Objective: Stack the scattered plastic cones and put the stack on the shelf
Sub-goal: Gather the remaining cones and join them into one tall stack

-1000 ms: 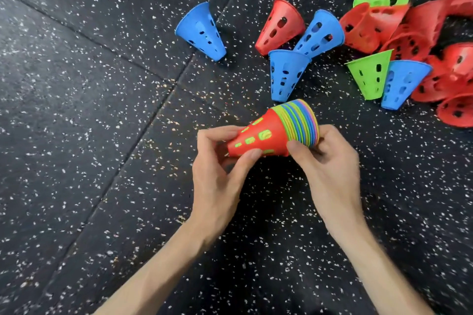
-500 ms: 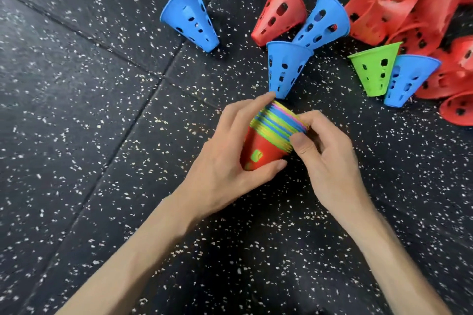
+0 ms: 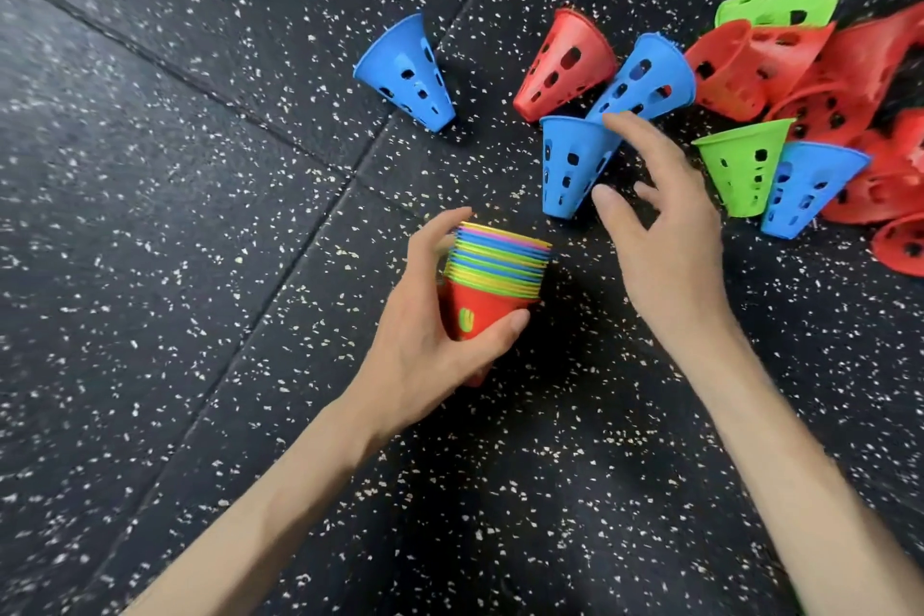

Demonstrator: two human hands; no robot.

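- Floor (image 3: 200, 265): dark speckled rubber tiles with seams; we log it beneath every item.
- Red cone heap (image 3: 860, 80): several red cones piled at far right, well beyond our right fingertips; how they interlock we cannot tell.
- Left hand (image 3: 425, 340): our fingers and thumb curl round the cone stack, thumb across the red wall, fingertips up at the rims.
- Right hand (image 3: 665, 235): fingers spread and relaxed, holding nothing; the fingertips sit just beside the nearest blue cone, contact unclear.
- Cone stack (image 3: 492, 285): nested cones, red outermost, striped rims of yellow, blue, green and pink. Long axis near upright; wide end up, narrow tip down and toward us, hidden in our left palm.
- Nearest blue cone (image 3: 570, 165): wide mouth up, tip down, just left of our right fingers.
- Lone blue cone (image 3: 410, 75): on its side, well beyond our left fingertips.
- Green cone (image 3: 745, 170) and blue cone (image 3: 805, 190): side by side, right of our right hand.
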